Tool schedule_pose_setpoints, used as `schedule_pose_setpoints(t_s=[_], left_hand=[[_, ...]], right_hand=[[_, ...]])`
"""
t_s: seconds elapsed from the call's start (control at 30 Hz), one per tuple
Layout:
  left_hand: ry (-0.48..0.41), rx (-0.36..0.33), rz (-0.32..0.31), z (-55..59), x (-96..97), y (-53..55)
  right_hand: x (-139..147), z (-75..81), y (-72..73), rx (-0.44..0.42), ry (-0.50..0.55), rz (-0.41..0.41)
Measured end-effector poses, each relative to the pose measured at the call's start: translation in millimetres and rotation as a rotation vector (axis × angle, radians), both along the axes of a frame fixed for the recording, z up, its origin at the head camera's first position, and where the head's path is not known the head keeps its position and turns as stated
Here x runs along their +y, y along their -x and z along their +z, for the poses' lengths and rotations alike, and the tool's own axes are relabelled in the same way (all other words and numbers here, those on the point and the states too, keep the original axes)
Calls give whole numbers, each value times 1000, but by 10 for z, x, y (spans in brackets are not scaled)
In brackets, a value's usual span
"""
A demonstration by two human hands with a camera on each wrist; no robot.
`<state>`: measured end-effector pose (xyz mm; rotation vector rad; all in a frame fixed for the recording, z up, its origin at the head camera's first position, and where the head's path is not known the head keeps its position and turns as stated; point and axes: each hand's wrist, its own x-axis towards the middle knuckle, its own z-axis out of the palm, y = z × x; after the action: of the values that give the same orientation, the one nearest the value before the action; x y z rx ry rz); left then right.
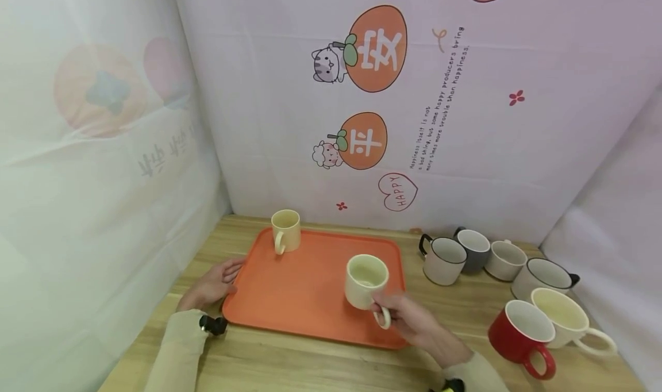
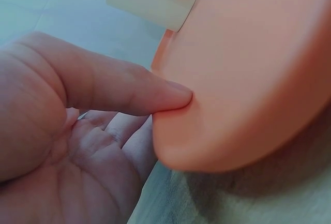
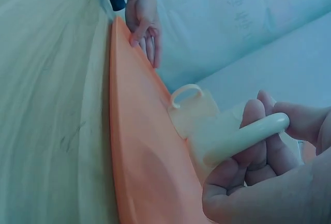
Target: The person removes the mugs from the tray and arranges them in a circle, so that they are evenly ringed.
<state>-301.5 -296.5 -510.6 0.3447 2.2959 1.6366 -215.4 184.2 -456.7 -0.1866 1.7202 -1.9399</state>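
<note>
An orange tray (image 1: 305, 285) lies on the wooden table. My left hand (image 1: 213, 283) grips its left edge; in the left wrist view the thumb (image 2: 155, 92) lies over the rim and the other fingers are outside it, partly hidden. With my right hand (image 1: 414, 323) I hold a cream mug (image 1: 362, 285) by its handle (image 3: 253, 137), fingers curled through and around it. The mug is upright over the tray's right part, low over its surface. Another cream mug (image 1: 287, 231) stands at the tray's back left corner, its handle facing the front.
Right of the tray stand several mugs: a white one with a black handle (image 1: 445, 260), a dark grey one (image 1: 474, 251), a small whitish one (image 1: 505, 261), a black-rimmed one (image 1: 538, 277), a cream one (image 1: 564, 317) and a red one (image 1: 512, 340). A printed white cloth (image 1: 289, 93) hangs behind.
</note>
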Motion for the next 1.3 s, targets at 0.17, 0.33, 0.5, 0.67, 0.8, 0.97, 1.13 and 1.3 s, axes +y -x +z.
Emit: schedule_pose_setpoints(t_s=[0.17, 0.33, 0.5, 0.67, 0.8, 0.97, 1.13, 1.3], left_hand=[[-8, -2, -7, -13, 3, 4], [-15, 4, 2, -26, -10, 10], [0, -10, 9, -29, -13, 10], [-2, -18, 20, -21, -16, 7], [-11, -12, 12, -22, -13, 3], [-6, -4, 4, -20, -11, 4], [-8, -7, 10, -17, -4, -1], [-1, -5, 10, 2, -2, -17]], right_hand=[[457, 26, -299, 27, -7, 10], [855, 1, -525, 26, 35, 11], [1198, -59, -668, -25, 68, -34], [1425, -148, -733, -67, 3, -109], [1528, -229, -755, -80, -18, -157], [1575, -334, -738, -78, -11, -179], [1565, -399, -714, -67, -35, -206], [1546, -420, -698, -141, -80, -264]])
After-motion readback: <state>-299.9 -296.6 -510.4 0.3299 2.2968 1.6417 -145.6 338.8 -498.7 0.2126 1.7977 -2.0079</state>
